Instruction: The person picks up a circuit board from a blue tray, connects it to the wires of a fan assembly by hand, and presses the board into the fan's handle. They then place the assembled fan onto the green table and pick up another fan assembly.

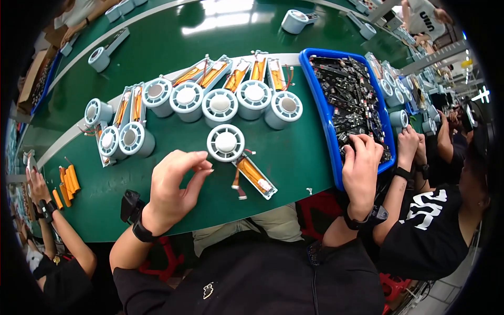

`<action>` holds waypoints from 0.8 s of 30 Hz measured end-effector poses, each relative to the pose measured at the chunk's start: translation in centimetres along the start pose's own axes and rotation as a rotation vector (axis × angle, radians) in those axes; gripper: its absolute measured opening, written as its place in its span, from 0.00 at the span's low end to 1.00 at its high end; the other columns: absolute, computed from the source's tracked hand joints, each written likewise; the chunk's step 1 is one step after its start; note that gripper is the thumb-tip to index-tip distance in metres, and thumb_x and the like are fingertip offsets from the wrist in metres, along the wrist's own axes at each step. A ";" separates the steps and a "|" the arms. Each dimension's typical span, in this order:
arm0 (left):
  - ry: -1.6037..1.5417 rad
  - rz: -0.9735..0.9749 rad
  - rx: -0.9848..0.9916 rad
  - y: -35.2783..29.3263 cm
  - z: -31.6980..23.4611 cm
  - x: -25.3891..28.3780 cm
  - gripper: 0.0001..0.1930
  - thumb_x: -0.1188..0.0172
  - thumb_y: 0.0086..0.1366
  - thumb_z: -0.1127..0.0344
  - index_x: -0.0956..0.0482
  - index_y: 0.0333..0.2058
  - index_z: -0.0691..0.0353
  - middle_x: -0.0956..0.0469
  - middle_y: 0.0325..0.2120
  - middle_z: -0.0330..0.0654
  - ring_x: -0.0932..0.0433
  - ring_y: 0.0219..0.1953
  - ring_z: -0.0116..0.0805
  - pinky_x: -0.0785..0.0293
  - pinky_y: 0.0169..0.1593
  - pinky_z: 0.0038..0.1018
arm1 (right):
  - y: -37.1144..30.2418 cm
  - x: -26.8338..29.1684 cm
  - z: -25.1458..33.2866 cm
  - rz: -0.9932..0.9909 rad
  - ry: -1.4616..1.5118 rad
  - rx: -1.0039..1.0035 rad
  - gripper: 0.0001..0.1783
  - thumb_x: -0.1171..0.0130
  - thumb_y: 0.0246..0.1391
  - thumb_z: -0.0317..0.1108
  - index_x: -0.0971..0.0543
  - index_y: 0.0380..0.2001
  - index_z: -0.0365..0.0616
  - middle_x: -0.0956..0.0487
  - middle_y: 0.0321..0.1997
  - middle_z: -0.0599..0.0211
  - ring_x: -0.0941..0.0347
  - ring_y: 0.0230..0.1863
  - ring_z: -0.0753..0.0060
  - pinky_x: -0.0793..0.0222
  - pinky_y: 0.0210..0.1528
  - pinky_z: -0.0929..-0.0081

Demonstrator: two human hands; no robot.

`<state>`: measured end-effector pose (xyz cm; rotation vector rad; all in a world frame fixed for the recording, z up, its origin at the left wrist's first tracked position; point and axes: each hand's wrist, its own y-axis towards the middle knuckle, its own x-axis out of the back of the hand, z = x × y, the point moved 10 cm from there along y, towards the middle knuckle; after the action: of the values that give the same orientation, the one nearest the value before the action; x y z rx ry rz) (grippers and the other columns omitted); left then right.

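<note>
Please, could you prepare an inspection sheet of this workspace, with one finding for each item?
Surface: green table, shiny, with reflected light.
Things: front unit, orange pack showing; other units behind; blue tray of black parts at right.
Clutter: small white piece near the table edge; loose orange packs at far left.
Hands: left hand beside the front unit, nothing seen in it; right hand at the black parts, grip hidden.
Cables: loose leads by the front unit.
Surroundings: people on both sides.

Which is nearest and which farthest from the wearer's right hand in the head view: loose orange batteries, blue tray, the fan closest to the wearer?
1. Blue tray: right side, near end under the right hand.
2. That fan: mid-table, left of the hand.
3. Loose orange batteries: far left.
</note>
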<state>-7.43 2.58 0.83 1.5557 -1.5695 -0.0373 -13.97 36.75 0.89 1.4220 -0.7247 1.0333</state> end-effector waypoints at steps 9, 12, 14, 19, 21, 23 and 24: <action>-0.244 0.132 0.190 -1.1 2.0 -1.2 0.17 0.31 0.59 0.82 0.20 0.47 0.66 0.16 0.32 0.44 0.16 0.31 0.36 0.20 0.36 0.28 | -0.1 -1.6 -2.6 0.204 0.241 -0.191 0.12 0.33 0.58 0.24 0.21 0.45 0.37 0.21 0.45 0.59 0.26 0.46 0.63 0.30 0.52 0.69; -0.275 0.166 0.194 -1.4 2.0 -1.5 0.17 0.30 0.59 0.80 0.19 0.47 0.65 0.17 0.32 0.44 0.17 0.30 0.37 0.21 0.35 0.28 | 0.1 -2.0 -2.7 0.226 0.303 -0.239 0.12 0.31 0.57 0.23 0.21 0.44 0.37 0.23 0.44 0.62 0.28 0.41 0.69 0.30 0.49 0.73; -0.319 0.183 0.201 -1.5 1.8 -1.6 0.19 0.28 0.59 0.78 0.18 0.49 0.64 0.17 0.32 0.43 0.18 0.29 0.38 0.22 0.33 0.29 | 0.3 0.6 -1.9 -0.047 0.456 -0.175 0.11 0.32 0.57 0.21 0.21 0.43 0.37 0.24 0.41 0.65 0.30 0.37 0.73 0.31 0.45 0.75; -0.499 0.114 0.152 -0.3 -0.3 -1.2 0.22 0.26 0.58 0.76 0.18 0.53 0.63 0.17 0.34 0.43 0.20 0.30 0.39 0.22 0.35 0.29 | -1.1 4.4 12.1 -0.124 1.067 0.355 0.15 0.29 0.42 0.15 0.18 0.34 0.40 0.16 0.35 0.67 0.27 0.35 0.64 0.29 0.43 0.72; -0.541 0.163 -0.014 -0.6 -2.3 -1.4 0.24 0.25 0.59 0.73 0.19 0.55 0.63 0.17 0.35 0.42 0.20 0.34 0.38 0.22 0.38 0.33 | -2.4 3.7 16.8 0.015 1.236 0.507 0.10 0.31 0.50 0.18 0.18 0.34 0.43 0.15 0.34 0.65 0.29 0.32 0.65 0.33 0.35 0.73; -0.559 0.188 -0.098 -0.7 -2.9 -1.2 0.25 0.25 0.60 0.72 0.20 0.56 0.63 0.17 0.35 0.42 0.19 0.36 0.37 0.21 0.40 0.36 | -3.2 2.6 19.3 0.093 1.315 0.523 0.11 0.27 0.45 0.21 0.16 0.33 0.44 0.14 0.37 0.64 0.27 0.32 0.63 0.31 0.34 0.71; -0.504 0.173 -0.132 -0.7 -2.9 -0.9 0.24 0.26 0.60 0.73 0.20 0.56 0.63 0.18 0.37 0.44 0.19 0.37 0.37 0.21 0.39 0.35 | -2.8 2.4 19.1 0.088 1.318 0.520 0.11 0.27 0.45 0.21 0.16 0.33 0.44 0.14 0.37 0.64 0.27 0.32 0.63 0.31 0.34 0.71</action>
<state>-5.39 4.75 1.67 1.3639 -2.0406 -0.4582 -7.04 18.67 3.11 0.7864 0.4849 1.9672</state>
